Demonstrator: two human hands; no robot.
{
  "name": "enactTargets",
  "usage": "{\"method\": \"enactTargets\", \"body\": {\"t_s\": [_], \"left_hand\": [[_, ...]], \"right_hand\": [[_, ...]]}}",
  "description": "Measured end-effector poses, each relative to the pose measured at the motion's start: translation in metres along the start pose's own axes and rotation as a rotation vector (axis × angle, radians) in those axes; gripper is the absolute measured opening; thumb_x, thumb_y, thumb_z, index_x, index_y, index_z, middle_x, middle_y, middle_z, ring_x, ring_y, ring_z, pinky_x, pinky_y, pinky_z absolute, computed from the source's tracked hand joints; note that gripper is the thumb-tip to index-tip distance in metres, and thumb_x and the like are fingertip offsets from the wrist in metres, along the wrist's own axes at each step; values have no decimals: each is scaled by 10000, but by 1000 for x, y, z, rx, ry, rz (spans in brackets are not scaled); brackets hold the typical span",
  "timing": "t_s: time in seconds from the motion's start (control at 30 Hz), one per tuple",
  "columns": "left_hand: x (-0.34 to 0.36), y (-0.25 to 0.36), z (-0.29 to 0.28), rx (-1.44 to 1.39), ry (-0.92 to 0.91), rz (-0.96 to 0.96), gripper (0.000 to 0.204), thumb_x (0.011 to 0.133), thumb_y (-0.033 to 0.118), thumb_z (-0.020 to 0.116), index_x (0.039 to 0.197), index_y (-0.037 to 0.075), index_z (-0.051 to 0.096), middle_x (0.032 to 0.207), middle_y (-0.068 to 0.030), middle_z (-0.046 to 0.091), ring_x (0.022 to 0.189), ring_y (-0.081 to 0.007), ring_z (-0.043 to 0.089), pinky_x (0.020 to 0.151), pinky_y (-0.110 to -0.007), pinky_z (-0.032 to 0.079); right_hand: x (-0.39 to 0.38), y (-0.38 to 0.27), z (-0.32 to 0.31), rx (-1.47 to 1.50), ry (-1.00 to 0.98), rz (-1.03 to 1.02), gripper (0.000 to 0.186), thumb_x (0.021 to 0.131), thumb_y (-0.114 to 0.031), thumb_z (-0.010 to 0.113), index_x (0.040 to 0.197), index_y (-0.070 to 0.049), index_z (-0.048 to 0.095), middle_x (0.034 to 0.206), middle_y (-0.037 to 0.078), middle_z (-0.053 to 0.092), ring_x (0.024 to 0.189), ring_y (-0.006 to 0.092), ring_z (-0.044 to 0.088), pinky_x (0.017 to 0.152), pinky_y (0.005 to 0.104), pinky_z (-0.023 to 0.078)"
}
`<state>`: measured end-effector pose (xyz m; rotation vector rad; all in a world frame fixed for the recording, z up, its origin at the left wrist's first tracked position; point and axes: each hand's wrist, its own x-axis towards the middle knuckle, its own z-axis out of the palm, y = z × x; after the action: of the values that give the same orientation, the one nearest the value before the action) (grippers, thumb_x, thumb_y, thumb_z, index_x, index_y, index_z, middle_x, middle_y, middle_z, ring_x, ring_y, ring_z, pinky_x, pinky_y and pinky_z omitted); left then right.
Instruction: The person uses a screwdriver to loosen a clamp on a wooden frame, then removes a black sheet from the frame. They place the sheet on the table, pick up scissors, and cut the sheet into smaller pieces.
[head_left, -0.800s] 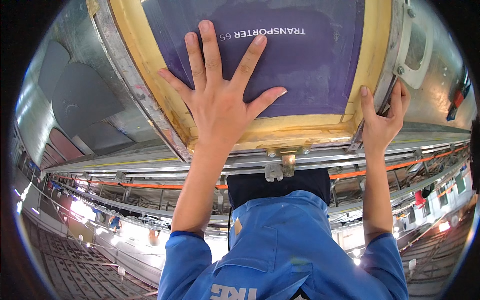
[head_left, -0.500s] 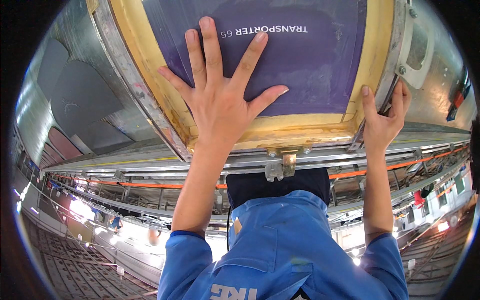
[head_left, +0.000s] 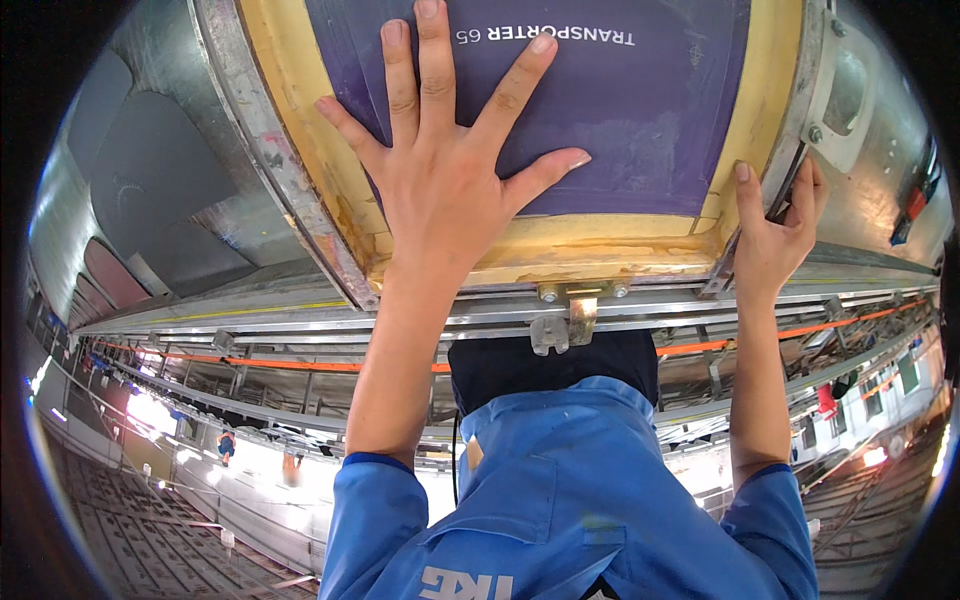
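Two hands work on a framed purple panel (head_left: 620, 110). The left hand (head_left: 450, 190) lies flat on the purple sheet, fingers (head_left: 435, 70) spread wide apart, likely pressing it smooth against its yellow border (head_left: 560, 245). The right hand (head_left: 775, 235), at the panel's right corner, has its fingers curled around the metal frame (head_left: 800, 110) edge, seemingly steadying it. A small metal bracket (head_left: 570, 320) hangs below the frame's near edge.

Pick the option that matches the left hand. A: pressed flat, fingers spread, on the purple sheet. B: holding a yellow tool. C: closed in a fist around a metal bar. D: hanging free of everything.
A: the left hand lies flat with fingers spread on the purple sheet.
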<state>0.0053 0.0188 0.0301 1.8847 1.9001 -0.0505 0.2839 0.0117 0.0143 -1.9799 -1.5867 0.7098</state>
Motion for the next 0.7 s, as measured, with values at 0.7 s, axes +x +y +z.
{"method": "enactTargets", "body": {"t_s": [0.7], "left_hand": [[-4, -11, 28, 73, 251, 103, 816, 692, 749, 700, 1423, 424, 542, 1656, -152, 197, 1514, -383, 191, 1107, -744, 53]], "right_hand": [[-1, 3, 0, -12, 11, -17, 630, 812, -185, 839, 1318, 76, 569, 1250, 113, 503, 1157, 204, 519, 993, 311, 430]]}}
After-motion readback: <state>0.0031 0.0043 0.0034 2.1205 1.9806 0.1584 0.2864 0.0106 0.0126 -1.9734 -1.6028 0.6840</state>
